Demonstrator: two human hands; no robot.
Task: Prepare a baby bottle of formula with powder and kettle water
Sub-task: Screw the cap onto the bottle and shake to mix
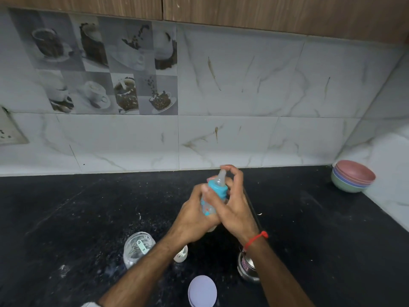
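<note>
A clear baby bottle (208, 206) with a turquoise collar (218, 189) and a translucent teat is held above the black counter. My left hand (194, 214) grips its body from the left. My right hand (232, 204) wraps the collar, with its fingertips curled over the teat tip. A clear plastic jar (137, 248) with a pale scoop inside stands at the lower left, its pale round lid (202, 291) lying flat near the bottom edge. A steel kettle (246, 268) stands partly hidden under my right forearm. The bottle's contents are not visible.
A small white cap (182, 254) lies beside my left forearm. A stack of coloured bowls (353, 179) sits in the far right corner against the tiled wall. A wall socket (8, 129) is at the left. White powder specks dot the black counter (88, 218).
</note>
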